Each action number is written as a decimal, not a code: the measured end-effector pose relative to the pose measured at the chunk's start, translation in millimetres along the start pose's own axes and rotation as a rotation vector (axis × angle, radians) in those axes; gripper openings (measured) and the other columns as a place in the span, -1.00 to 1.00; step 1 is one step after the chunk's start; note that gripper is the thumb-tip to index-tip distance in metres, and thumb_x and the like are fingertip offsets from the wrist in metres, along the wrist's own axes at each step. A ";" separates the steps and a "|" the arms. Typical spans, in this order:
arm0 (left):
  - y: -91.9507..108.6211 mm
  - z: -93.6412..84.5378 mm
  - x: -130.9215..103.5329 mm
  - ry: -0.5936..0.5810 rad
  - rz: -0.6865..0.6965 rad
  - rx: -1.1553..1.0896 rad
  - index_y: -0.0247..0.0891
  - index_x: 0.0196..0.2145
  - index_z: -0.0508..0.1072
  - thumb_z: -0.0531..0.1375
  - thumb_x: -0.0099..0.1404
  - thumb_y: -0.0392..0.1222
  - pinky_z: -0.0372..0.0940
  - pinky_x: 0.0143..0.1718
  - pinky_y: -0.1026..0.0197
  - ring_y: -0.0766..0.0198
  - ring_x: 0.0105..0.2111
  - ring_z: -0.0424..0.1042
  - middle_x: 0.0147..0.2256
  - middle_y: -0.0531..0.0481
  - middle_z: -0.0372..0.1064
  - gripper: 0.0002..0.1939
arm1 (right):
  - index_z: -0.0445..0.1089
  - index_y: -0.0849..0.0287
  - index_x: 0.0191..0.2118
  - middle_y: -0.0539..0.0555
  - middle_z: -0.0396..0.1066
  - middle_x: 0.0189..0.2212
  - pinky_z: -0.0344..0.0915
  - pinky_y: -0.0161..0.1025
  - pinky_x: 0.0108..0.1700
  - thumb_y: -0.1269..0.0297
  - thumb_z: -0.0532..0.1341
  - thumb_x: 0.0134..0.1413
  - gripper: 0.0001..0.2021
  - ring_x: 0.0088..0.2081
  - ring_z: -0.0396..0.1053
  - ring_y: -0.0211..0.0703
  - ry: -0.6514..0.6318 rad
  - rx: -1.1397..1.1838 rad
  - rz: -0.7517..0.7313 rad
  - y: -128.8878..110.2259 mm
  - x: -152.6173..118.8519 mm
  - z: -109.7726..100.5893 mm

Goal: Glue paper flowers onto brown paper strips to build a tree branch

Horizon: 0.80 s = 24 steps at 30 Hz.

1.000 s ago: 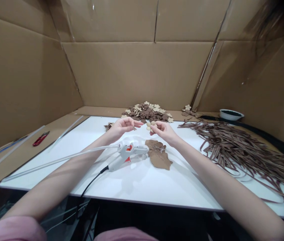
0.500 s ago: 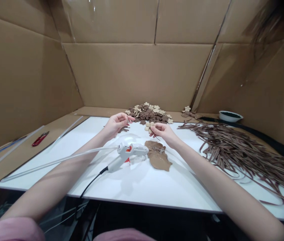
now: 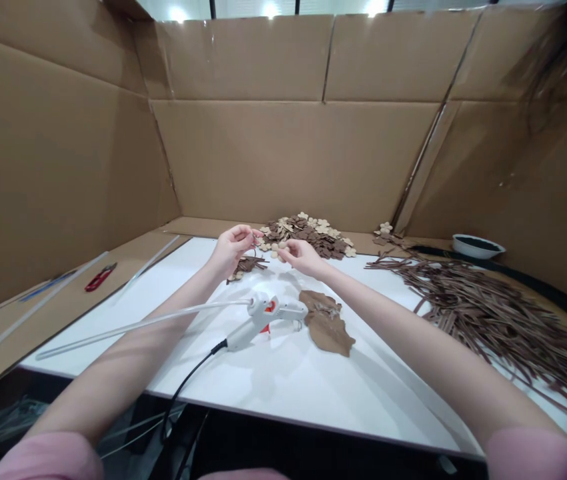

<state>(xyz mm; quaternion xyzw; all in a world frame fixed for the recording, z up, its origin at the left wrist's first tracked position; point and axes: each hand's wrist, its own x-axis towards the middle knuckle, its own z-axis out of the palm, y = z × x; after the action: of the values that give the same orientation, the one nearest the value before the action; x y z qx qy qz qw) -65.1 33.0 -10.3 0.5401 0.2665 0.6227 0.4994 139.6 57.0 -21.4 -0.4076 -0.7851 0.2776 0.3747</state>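
Observation:
My right hand [image 3: 303, 259] pinches a pale, petalled flower cutout [image 3: 279, 251] between thumb and fingers. Just to its left, my left hand [image 3: 233, 249] has its thumb and fingertips pressed together; a thin dark line shows below them, but what they hold is unclear. Under the left hand lies a small bunch of stemmed flowers [image 3: 247, 265]. A heap of brown and cream flower cutouts [image 3: 316, 235] sits just beyond both hands. Nearer me, a white glue gun [image 3: 243, 331] with a long glue stick rests with its nozzle by a brown, glue-smeared piece [image 3: 332, 337].
Brown strips [image 3: 483, 313] spread over the right side of the white board [image 3: 283, 393]. A white bowl [image 3: 477, 247] stands at the back right. A red cutter [image 3: 100, 277] lies at left. Cardboard walls [image 3: 283, 153] enclose the table.
My right hand has moved left with the flower cutout, closer to my left hand. The left hand stays pinched. The camera view has tilted up, and the small stemmed bunch shows more.

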 end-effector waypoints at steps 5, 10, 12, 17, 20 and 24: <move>-1.0 -2.9 -1.6 0.010 -0.002 -0.004 -0.31 -0.42 0.40 0.45 -0.03 -0.17 0.31 -0.32 0.30 0.34 -0.39 0.43 -0.30 -0.05 0.52 -0.68 | 0.28 0.20 -0.50 -0.01 0.34 -0.57 0.10 -0.33 -0.43 0.18 0.20 0.05 -0.78 -0.51 0.22 -0.27 -0.052 -0.068 0.014 -2.1 28.3 21.5; 1.5 -7.2 -9.1 0.022 -0.029 -0.009 -0.31 -0.41 0.41 0.45 -0.03 -0.13 0.33 -0.30 0.30 0.35 -0.39 0.42 -0.31 -0.03 0.51 -0.66 | 0.22 0.17 -0.56 0.00 0.35 -0.63 0.10 -0.34 -0.46 0.09 0.24 0.02 -0.68 -0.53 0.29 -0.25 -0.041 0.001 0.081 6.4 40.6 35.7; 2.4 -10.2 -10.5 0.030 -0.040 -0.005 -0.31 -0.41 0.41 0.45 -0.03 -0.13 0.33 -0.29 0.30 0.36 -0.39 0.42 -0.32 -0.03 0.50 -0.66 | 0.24 0.18 -0.56 0.00 0.37 -0.62 0.11 -0.34 -0.45 0.05 0.26 0.00 -0.66 -0.52 0.29 -0.25 -0.011 0.018 0.097 11.6 43.1 40.0; 2.7 -16.3 -8.1 0.048 -0.028 0.007 -0.30 -0.42 0.39 0.45 -0.04 -0.14 0.30 -0.34 0.32 0.38 -0.41 0.41 -0.34 -0.01 0.49 -0.66 | 0.35 0.22 -0.48 0.02 0.41 -0.58 0.12 -0.34 -0.44 -0.02 0.26 -0.01 -0.65 -0.50 0.29 -0.24 0.010 0.027 0.089 20.9 44.6 45.3; 3.0 -17.0 -6.7 0.049 -0.016 0.022 -0.29 -0.41 0.40 0.43 -0.01 -0.15 0.30 -0.34 0.32 0.37 -0.40 0.41 -0.32 -0.01 0.50 -0.69 | 0.36 0.23 -0.47 0.02 0.41 -0.57 0.10 -0.33 -0.46 -0.02 0.23 0.03 -0.65 -0.51 0.27 -0.25 -0.004 0.034 0.077 22.4 44.0 46.2; 2.8 -16.3 -6.5 0.045 -0.011 0.027 -0.30 -0.41 0.40 0.44 -0.03 -0.14 0.29 -0.33 0.31 0.36 -0.40 0.41 -0.33 -0.01 0.50 -0.67 | 0.34 0.22 -0.48 0.02 0.40 -0.59 0.07 -0.33 -0.49 0.06 0.20 0.08 -0.69 -0.54 0.25 -0.27 -0.048 0.027 0.065 22.0 44.1 47.8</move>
<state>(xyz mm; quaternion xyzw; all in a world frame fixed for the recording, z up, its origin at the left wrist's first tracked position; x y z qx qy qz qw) -81.9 29.4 -15.0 0.5312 0.2891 0.6284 0.4892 93.1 99.4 -48.7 -0.4210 -0.7763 0.3099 0.3522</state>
